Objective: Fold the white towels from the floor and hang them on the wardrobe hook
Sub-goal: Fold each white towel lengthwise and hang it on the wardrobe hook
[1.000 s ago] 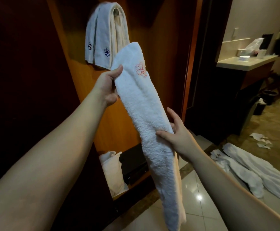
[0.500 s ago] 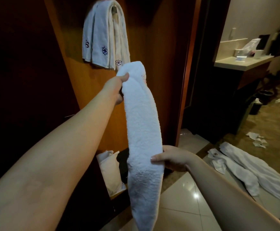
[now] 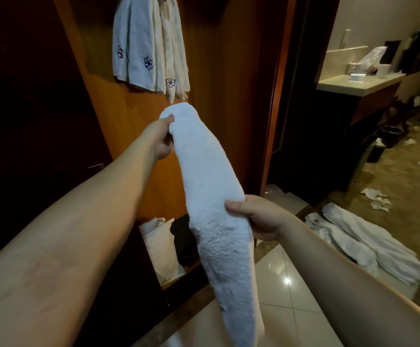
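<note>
Dim hotel-type room, dark wood wardrobe (image 3: 224, 71) filling left and centre of frame, glossy tiled floor (image 3: 279, 291) at lower centre, patterned carpet (image 3: 404, 176) at right. Far left of frame: dark wardrobe door panel. Upper centre-left: hung towels (image 3: 151, 48), white and cream with small blue flower marks, draped in a bunch from the top of the wardrobe; the hook itself is hard to make out. Lower centre-left, inside wardrobe bottom: a cream bag (image 3: 161, 249) leaning upright beside something black.

Left hand (image 3: 160, 140), centre of frame, arm stretched forward, grip pinching the top end of the folded white towel (image 3: 209, 186), thumb on top of the fold. That top end sits just below the hung towels, not touching them. The towel runs down in a long narrow strip toward bottom centre, lower end hanging free over the tiles.

Right hand (image 3: 259, 216), centre-right, grip curled round the towel's middle, thumb across the front face, fingers behind.

Lower right: pile of white towels (image 3: 359, 244) lying on the floor. Scattered paper scraps (image 3: 376, 200) on the carpet. Upper right: pale worktop (image 3: 354, 82) with a tissue box and small items.
</note>
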The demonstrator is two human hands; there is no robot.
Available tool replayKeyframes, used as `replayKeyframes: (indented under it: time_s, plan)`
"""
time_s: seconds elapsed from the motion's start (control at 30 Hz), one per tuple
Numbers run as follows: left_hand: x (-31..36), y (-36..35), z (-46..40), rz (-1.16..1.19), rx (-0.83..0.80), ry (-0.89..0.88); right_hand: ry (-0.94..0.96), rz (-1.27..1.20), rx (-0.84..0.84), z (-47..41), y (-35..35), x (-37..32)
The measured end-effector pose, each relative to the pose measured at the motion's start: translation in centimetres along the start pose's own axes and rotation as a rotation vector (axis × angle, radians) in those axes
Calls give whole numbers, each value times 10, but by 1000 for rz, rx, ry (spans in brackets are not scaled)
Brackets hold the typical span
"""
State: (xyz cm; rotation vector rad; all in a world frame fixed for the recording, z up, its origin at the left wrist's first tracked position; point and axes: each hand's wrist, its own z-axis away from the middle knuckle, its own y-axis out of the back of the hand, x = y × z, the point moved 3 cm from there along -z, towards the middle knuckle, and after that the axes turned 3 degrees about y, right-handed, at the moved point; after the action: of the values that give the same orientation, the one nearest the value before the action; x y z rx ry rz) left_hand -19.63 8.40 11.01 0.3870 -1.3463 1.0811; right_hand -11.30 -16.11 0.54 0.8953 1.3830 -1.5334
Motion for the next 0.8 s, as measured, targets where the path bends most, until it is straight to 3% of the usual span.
replayKeyframes:
  time_s: [0.1, 0.2, 0.33, 0.4, 0.47, 0.63, 0.7, 0.8]
  plan:
    - [-20, 4, 13, -155, -232, 47, 91, -68, 105, -6, -3, -18]
    - [-59, 11, 34, -423, -257, 42, 224, -220, 226, -16, -3, -40]
    - [-135, 20, 82, -459, -282, -92, 275, -337, 523, -31, 1, -48]
    - [-165, 26, 103, -451, -238, -158, 302, -339, 602, -37, -3, -47]
    - [-187, 28, 114, -592, -163, -213, 339, -398, 652, -40, -6, -46]
    - [-226, 38, 107, -846, 53, -252, 426, -620, 640, -42, -27, -56]
    - [-227, 48, 102, -931, 196, -297, 446, -652, 649, -40, -35, -66]
    - [-228, 61, 99, -1054, 283, -333, 474, -682, 657, -36, -40, -87]
